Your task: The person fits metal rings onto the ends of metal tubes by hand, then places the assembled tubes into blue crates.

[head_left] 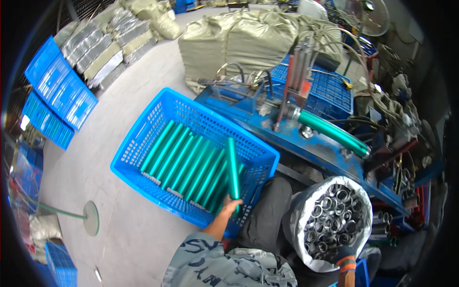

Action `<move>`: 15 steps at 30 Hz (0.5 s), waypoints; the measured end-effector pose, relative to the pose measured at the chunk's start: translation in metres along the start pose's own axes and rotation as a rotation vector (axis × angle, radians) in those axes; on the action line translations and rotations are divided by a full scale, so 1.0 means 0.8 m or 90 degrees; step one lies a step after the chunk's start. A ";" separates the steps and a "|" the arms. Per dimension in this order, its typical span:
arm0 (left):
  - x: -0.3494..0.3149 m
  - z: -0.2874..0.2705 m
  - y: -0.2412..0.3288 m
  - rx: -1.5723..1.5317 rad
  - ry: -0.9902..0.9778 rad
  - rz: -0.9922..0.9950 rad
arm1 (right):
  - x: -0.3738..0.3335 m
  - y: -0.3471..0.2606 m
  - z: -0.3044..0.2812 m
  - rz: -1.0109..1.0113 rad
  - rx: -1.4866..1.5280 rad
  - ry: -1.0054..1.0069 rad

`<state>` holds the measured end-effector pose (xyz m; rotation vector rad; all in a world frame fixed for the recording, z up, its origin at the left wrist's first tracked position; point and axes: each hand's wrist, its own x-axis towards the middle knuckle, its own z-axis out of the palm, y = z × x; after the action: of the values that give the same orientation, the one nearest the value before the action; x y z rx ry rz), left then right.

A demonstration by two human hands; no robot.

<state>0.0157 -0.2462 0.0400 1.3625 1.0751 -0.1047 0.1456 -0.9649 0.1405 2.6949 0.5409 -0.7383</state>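
Observation:
In the blue crate [125, 178] lie several shiny green metal tubes [184, 160], side by side. My left hand [231, 206] is closed around the lower end of one green tube [232, 167], which slants up over the others at the crate's right side. On the right, a white sack [297, 229] holds many silver metal rings [334, 210]. My right hand [345, 256], in a dark glove with an orange cuff, reaches over the sack's near rim among the rings. Its fingers are too dark and hidden to make out.
A blue bench machine [306, 148] runs beyond the sack, with another green tube [334, 133] mounted along it. Stacked blue crates [62, 91] stand at the far left. Covered bales [239, 43] and a fan [373, 16] are at the back. A round-based stand [91, 217] is left of the crate.

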 end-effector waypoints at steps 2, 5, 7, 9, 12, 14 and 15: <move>-0.029 0.003 0.012 -0.075 0.045 0.137 | -0.015 0.005 0.017 -0.034 0.012 0.097; -0.044 0.041 0.106 -0.199 0.091 0.338 | -0.050 0.024 0.044 0.030 0.093 0.134; -0.056 0.026 0.178 -0.203 0.181 0.456 | -0.061 -0.021 -0.036 -0.018 0.274 0.393; -0.061 0.014 0.228 0.081 0.222 0.553 | -0.071 -0.060 -0.117 -0.052 0.207 0.543; -0.218 0.096 0.310 0.365 0.023 0.742 | -0.027 -0.064 -0.051 0.093 1.002 0.386; -0.300 0.147 0.313 0.536 -0.061 0.728 | -0.052 -0.103 -0.110 0.092 1.501 0.311; -0.327 0.189 0.314 0.599 -0.135 0.758 | -0.048 -0.087 -0.059 -0.090 1.560 0.305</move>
<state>0.1127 -0.4316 0.3721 2.5637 -0.1709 0.1489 0.1051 -0.8963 0.1879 5.0458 -1.1070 -1.0059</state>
